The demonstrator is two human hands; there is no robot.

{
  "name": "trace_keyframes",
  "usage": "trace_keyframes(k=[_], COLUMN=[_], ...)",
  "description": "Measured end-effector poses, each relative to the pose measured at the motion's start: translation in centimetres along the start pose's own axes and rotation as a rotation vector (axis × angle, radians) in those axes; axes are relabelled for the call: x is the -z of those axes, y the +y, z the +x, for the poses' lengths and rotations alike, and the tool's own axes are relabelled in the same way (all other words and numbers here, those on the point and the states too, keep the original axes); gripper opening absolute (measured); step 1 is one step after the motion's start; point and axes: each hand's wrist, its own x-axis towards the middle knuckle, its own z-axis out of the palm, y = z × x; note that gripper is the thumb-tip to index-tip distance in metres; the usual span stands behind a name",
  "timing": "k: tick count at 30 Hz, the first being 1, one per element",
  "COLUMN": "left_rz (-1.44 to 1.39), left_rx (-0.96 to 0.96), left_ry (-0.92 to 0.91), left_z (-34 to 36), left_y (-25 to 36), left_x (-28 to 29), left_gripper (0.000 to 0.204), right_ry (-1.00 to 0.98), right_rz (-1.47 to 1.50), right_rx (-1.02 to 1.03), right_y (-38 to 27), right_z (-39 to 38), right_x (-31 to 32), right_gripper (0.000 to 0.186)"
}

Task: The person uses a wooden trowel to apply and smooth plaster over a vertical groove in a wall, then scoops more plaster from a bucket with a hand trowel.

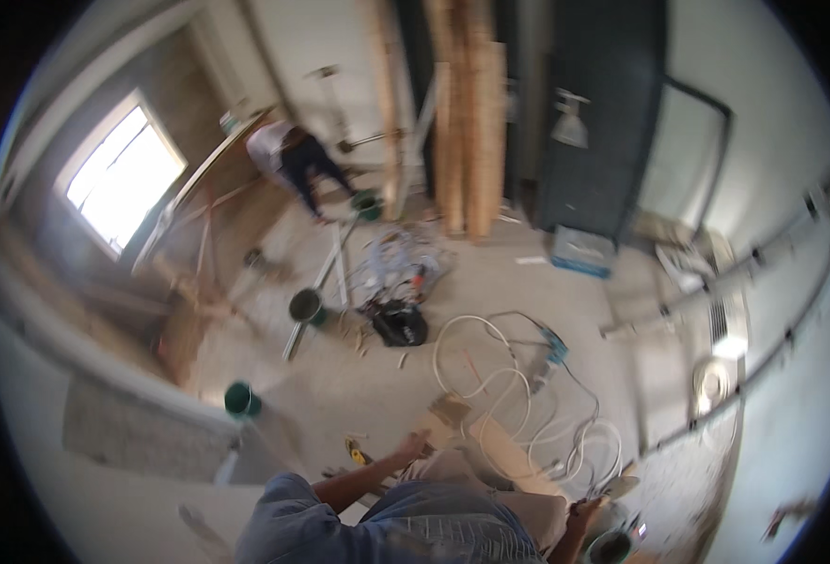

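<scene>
My left hand [412,446] is low in front of my body, beside my raised leg; its fingers are smeared by motion. Just beyond it is a brown flat piece [450,410], and whether they touch I cannot tell. A yellow-and-black tool [357,451] lies on the floor to its left. At the lower right, my right hand [581,515] is closed on what looks like a trowel [619,487], its pale flat blade pointing away from me. Below that blade stands a dark bucket [610,545]. Tan boards [514,456] lie in front of my legs.
A looped white hose [443,352] and a teal power tool [554,348] with its cord lie ahead. Green buckets [242,399], a black bag [400,323] and metal strips are farther left. A ladder [763,249] leans at right. Another person [295,155] bends near upright planks [467,141].
</scene>
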Motion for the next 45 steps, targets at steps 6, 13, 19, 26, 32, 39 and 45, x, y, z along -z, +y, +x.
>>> trace_keyframes(k=[6,13,19,26,32,39,45], left_rz=[-0.42,-1.201,-1.568,-1.596,-1.63,-1.72,-1.782], left_rx=[-0.154,-0.453,-0.595,-0.572,-0.597,-0.602,-0.653], left_ry=[0.638,0.675,0.604,0.63,0.748,0.881,0.883], left_z=[-3.1,-6.9,-9.0,-11.8,-13.4,-11.6,-7.2], left_y=[-2.5,1.4,3.9,7.5,11.1,12.5,10.9], left_x=[16.6,28.2,34.3,43.6,49.3,56.5,67.0], left_gripper=[0.047,0.037,0.028,0.025,0.026,0.027,0.025], right_ry=[-0.554,-1.094,-1.538,-2.057,-2.202,-2.352,-2.415], right_rz=[0.368,0.023,-0.531,-0.924,-1.007,-1.063,-1.161], right_rx=[-0.697,-0.023,-0.042,0.22,0.254,0.182,0.045], right_y=[-16.5,-22.2,-22.0,-16.2,-12.5,-9.8,-7.5], right_z=[-6.7,-19.8,-30.1,-46.5,-57.8,-65.6,-73.0], right_x=[-30.1,-50.8,-65.7,-84.5,-96.4,-101.9,-105.0], right_gripper=[0.023,0.02,0.041,0.047,0.053,0.049,0.048])
